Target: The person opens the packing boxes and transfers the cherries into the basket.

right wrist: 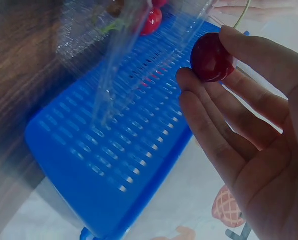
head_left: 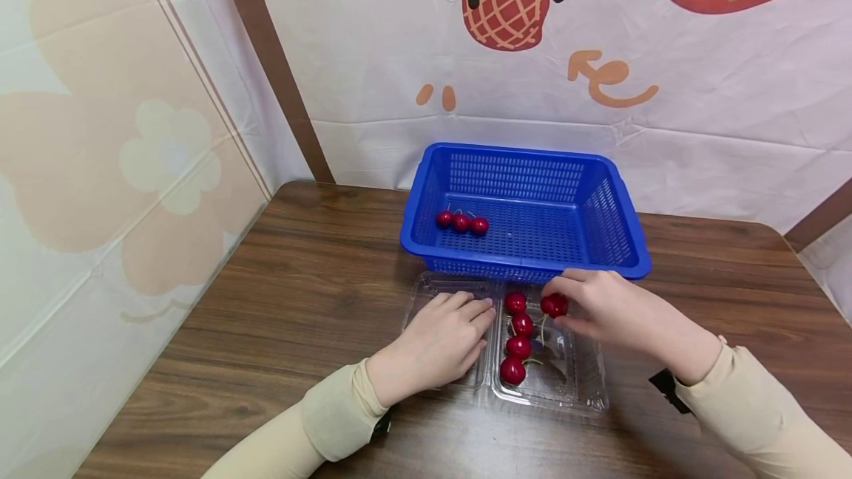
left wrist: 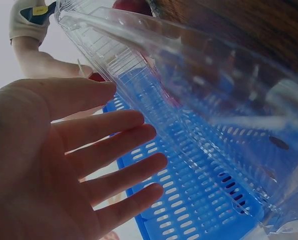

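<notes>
My right hand (head_left: 602,313) pinches a dark red cherry (right wrist: 212,57) with a green stem between thumb and fingertips, over the far right part of a clear plastic clamshell box (head_left: 552,398). Several cherries (head_left: 518,347) stand in a column along the left side of that half. With fingers extended, my left hand (head_left: 439,342) lies over the box's other half, the lid (head_left: 419,294), near the hinge. In the left wrist view its fingers (left wrist: 118,140) are straight, holding nothing.
Just behind the box stands a blue perforated basket (head_left: 526,261), with three cherries (head_left: 461,222) at its left inside. Everything rests on a brown wooden table (head_left: 299,272). A printed cloth (head_left: 373,43) hangs behind.
</notes>
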A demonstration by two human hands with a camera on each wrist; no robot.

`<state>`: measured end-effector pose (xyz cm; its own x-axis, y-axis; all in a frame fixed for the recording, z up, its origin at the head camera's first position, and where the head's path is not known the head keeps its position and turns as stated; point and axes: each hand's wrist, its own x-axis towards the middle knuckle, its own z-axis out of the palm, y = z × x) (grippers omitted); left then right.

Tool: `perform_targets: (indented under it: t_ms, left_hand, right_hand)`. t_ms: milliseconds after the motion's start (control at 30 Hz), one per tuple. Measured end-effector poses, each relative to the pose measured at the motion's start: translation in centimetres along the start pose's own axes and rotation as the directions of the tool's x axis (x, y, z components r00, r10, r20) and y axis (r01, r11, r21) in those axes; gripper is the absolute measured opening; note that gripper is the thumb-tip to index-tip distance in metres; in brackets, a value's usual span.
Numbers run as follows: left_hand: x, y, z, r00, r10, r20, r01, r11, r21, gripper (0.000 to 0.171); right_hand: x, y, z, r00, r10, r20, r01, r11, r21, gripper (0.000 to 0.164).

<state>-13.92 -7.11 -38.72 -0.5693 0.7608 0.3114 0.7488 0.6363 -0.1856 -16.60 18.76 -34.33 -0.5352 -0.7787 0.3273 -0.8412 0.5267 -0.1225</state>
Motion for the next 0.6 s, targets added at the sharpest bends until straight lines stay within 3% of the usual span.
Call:
perform_targets:
  t_ms: [600]
  left_hand:
    - [0.00,-0.08,0.17,1.000,0.003,-0.010,-0.003,1.000,-0.008,0.039]
  right_hand:
    - [0.50,-0.05,-0.76,1.000,0.012,-0.027,-0.012,1.000,-0.006,0.027]
